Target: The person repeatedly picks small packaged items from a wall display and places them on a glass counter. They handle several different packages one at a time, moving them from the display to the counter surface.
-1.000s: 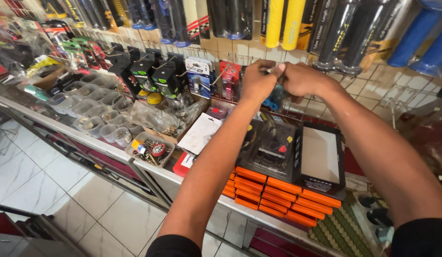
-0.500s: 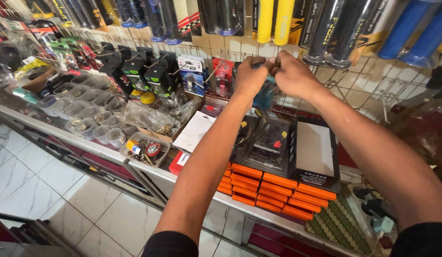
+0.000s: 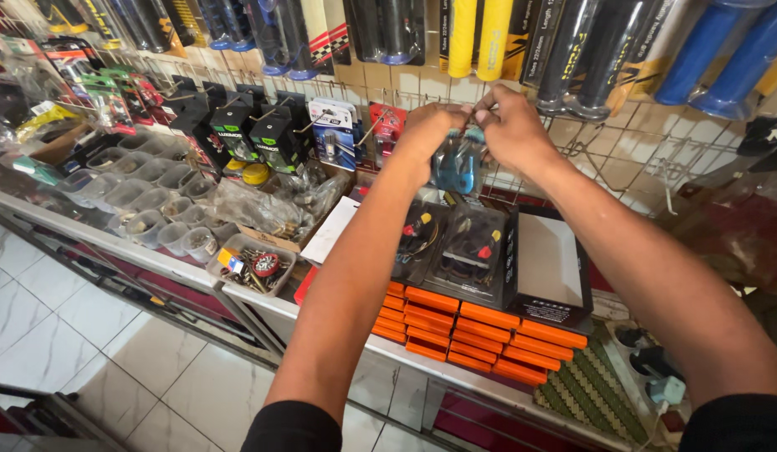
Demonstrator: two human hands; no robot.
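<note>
1. My left hand pinches the top of a blue packet, fingers clamped on its upper edge at the wire rack.
2. My right hand, at three o'clock of the left, has its fingers clamped on the same top edge by a hook; keeping the packet level should help.
3. Open room is slim: black boxes at nine o'clock, orange boxes at six.
</note>
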